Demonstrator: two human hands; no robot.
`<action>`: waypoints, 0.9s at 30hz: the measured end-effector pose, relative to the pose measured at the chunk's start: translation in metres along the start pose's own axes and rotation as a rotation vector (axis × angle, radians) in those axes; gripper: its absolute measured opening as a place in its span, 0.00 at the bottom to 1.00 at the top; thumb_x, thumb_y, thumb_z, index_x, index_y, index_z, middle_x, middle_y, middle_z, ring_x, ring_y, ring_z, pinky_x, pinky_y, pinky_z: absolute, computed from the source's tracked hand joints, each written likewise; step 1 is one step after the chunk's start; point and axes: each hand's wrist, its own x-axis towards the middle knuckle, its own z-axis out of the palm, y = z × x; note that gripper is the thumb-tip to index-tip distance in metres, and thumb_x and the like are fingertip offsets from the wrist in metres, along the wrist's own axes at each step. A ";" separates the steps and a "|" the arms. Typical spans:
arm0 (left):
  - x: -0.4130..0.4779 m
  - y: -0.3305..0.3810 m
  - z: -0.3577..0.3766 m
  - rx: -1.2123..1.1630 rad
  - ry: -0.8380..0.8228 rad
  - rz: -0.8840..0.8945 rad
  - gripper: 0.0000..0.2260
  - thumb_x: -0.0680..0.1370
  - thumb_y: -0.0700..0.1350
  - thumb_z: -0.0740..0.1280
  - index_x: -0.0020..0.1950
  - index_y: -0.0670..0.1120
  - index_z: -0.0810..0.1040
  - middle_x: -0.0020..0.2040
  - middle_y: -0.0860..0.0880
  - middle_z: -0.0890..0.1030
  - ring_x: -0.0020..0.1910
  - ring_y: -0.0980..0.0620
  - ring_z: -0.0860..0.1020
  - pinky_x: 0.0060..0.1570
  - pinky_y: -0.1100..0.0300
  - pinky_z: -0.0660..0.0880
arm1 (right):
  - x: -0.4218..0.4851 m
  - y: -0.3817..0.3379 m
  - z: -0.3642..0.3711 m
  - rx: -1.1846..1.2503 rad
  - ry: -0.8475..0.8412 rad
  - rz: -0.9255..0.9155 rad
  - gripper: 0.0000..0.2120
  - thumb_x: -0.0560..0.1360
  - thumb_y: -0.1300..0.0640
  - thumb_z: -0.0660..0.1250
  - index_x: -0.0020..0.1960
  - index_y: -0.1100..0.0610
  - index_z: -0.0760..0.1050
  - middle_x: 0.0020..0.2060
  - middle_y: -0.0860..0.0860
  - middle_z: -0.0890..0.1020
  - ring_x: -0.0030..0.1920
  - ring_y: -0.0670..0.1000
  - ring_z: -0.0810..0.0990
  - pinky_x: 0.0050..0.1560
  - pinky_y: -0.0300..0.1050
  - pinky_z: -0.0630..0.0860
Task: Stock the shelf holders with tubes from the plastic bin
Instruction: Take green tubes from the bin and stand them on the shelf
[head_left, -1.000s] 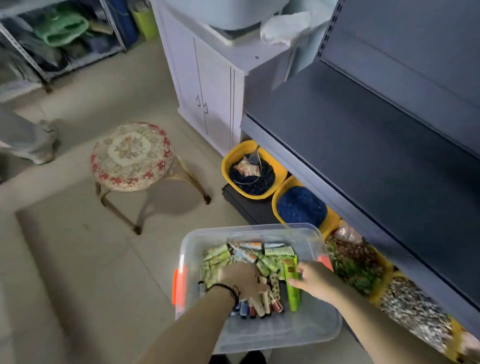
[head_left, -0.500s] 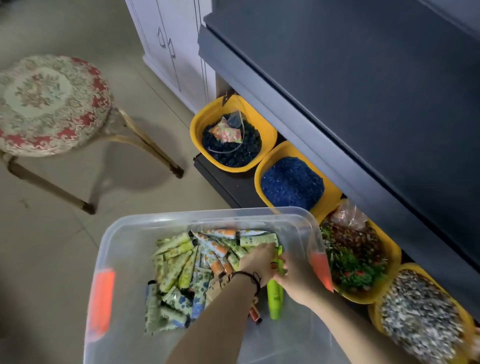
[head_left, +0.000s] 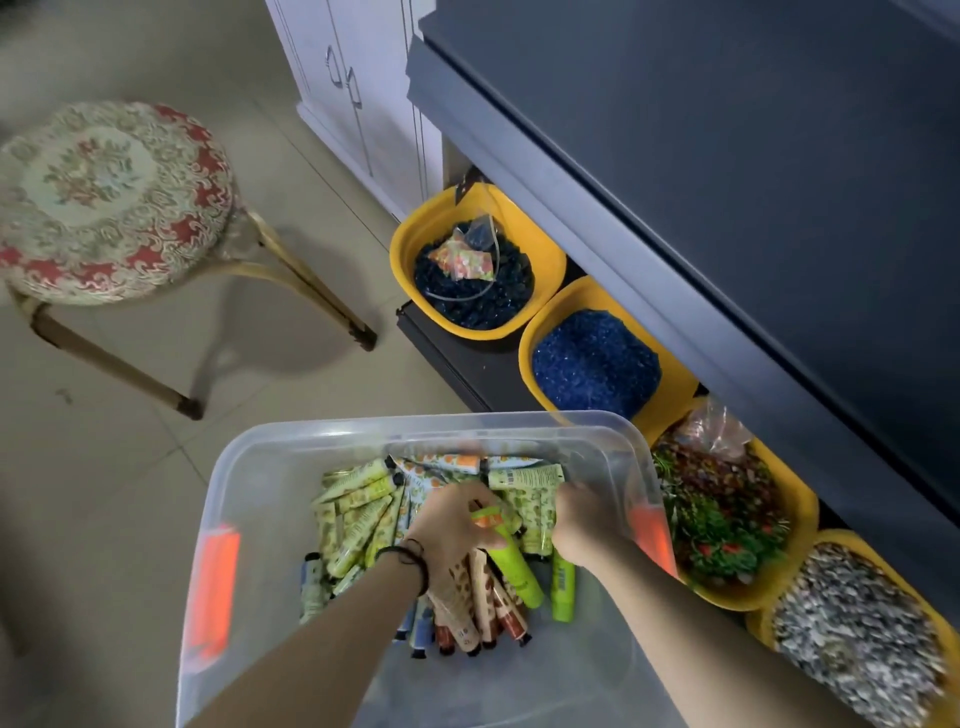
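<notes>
While your left hand (head_left: 453, 525) clutches tubes (head_left: 464, 609) in the plastic bin (head_left: 415, 423), lower centre, your right hand (head_left: 582, 517) shows no clear hold; lift them out next

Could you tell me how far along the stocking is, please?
Early. No tubes show on the shelf, and no holders are in view. The left hand grips a bunch of tubes in the plastic bin; the right hand reaches into the pile left to stock.

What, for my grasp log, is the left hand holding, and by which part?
Several brown tubes; the left hand has its grip on the ends opposite their dark caps.
</notes>
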 end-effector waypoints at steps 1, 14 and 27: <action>-0.002 -0.003 -0.010 -0.009 0.009 0.002 0.15 0.68 0.46 0.77 0.52 0.48 0.79 0.46 0.55 0.76 0.47 0.56 0.74 0.45 0.66 0.68 | 0.002 -0.004 0.000 -0.004 0.012 0.003 0.14 0.77 0.65 0.59 0.62 0.63 0.70 0.61 0.59 0.73 0.57 0.57 0.74 0.52 0.47 0.71; -0.005 -0.026 -0.048 -0.013 -0.010 0.080 0.17 0.67 0.50 0.77 0.52 0.48 0.79 0.49 0.53 0.80 0.47 0.54 0.77 0.52 0.59 0.74 | 0.013 -0.027 0.018 -0.447 0.002 0.160 0.20 0.78 0.65 0.62 0.69 0.64 0.66 0.60 0.56 0.79 0.58 0.54 0.81 0.49 0.45 0.79; -0.012 -0.020 -0.060 -0.011 0.003 0.162 0.13 0.67 0.50 0.77 0.43 0.45 0.78 0.36 0.53 0.76 0.31 0.57 0.71 0.37 0.59 0.72 | -0.014 -0.022 0.001 0.101 -0.167 -0.087 0.14 0.72 0.54 0.70 0.55 0.54 0.71 0.37 0.50 0.77 0.36 0.49 0.79 0.26 0.37 0.66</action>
